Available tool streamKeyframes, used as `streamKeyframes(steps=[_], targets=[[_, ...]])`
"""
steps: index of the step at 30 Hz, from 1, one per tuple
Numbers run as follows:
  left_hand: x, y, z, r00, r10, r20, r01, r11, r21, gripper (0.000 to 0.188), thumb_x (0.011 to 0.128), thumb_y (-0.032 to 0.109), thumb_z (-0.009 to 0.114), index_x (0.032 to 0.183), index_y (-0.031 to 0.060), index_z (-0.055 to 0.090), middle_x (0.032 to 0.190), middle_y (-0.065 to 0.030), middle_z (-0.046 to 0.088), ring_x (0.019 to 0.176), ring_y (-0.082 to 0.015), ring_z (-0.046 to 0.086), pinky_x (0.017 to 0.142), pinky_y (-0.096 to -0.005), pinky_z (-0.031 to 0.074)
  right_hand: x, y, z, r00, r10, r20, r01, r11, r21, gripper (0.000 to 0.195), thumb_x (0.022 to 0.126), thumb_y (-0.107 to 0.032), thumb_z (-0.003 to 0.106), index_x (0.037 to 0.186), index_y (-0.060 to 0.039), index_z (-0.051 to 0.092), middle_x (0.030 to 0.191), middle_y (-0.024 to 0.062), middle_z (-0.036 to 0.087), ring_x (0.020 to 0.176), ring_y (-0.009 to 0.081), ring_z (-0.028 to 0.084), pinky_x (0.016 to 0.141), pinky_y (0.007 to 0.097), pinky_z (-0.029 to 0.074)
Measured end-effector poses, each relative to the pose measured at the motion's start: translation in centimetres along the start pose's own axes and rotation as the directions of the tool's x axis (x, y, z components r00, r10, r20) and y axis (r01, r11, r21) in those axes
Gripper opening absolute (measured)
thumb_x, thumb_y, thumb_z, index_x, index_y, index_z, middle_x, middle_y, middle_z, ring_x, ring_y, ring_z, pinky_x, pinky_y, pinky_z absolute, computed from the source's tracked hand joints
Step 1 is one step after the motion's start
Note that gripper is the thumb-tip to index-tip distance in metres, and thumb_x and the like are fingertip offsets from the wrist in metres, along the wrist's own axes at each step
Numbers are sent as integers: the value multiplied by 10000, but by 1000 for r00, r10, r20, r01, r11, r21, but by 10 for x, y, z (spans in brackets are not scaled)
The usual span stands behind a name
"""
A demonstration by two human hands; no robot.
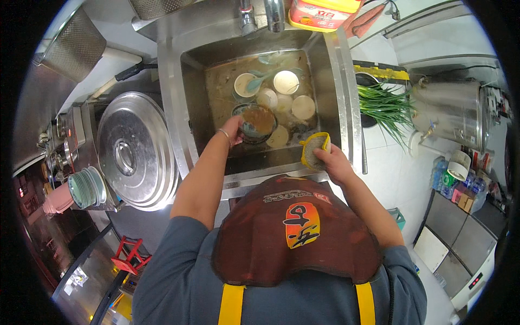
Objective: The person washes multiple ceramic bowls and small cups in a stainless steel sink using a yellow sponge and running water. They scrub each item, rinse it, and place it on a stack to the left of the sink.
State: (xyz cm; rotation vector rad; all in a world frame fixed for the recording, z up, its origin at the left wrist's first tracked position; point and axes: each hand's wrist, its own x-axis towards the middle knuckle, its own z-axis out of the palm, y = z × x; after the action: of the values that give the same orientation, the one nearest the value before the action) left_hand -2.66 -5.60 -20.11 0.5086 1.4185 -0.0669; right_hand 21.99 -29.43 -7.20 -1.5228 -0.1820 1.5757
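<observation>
My left hand grips the near left rim of a dark bowl that holds brownish water, low in the stainless steel sink. My right hand holds a grey scouring pad with yellow edging over the sink's near right edge. Beyond the bowl, several pale cups or small bowls stand or lie in murky water, among them a white cup and another pale cup with a light green spoon in it. A round pale piece lies just right of the dark bowl.
Beyond the sink are a faucet and a yellow-capped detergent jug. A large pot lid and stacked green bowls stand on the left. Green onions and a steel tank are to the right.
</observation>
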Motion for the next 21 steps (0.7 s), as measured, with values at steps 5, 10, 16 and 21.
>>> streamKeyframes(steps=[5,10,16,21], targets=[[-54,67,15,983,131,-128,-80,935,344,460,819,497,487,940,60,566,822,-115,551,623,-261,516,553,-383,454,4,2,4,997,-61,37,62,998,-29,329,886,-144,610,1172,14,573,1043,84,665,939,165,625,861,329,494],[-98,76,20,811,525,-259,25,410,912,734,843,540,480,1316,-20,493,1287,-258,560,1182,-407,541,1009,-429,411,15,-19,26,937,-344,-54,238,746,-622,398,841,-108,548,1226,-6,544,1054,188,656,961,301,645,872,369,489],[-74,14,12,710,703,-37,-617,646,449,542,906,433,434,1175,-27,534,1177,-279,580,1104,-448,532,972,-437,401,36,-61,124,739,-497,455,662,407,-630,487,804,-69,536,1287,-6,518,1172,199,592,1091,346,573,949,408,447],[-141,59,12,940,328,91,-324,945,-52,401,927,394,465,1074,45,598,1003,-71,632,960,-196,580,908,-391,428,46,-63,99,518,-409,751,734,-239,-636,470,764,-107,644,1222,-26,581,1137,164,607,1065,355,569,937,438,452]])
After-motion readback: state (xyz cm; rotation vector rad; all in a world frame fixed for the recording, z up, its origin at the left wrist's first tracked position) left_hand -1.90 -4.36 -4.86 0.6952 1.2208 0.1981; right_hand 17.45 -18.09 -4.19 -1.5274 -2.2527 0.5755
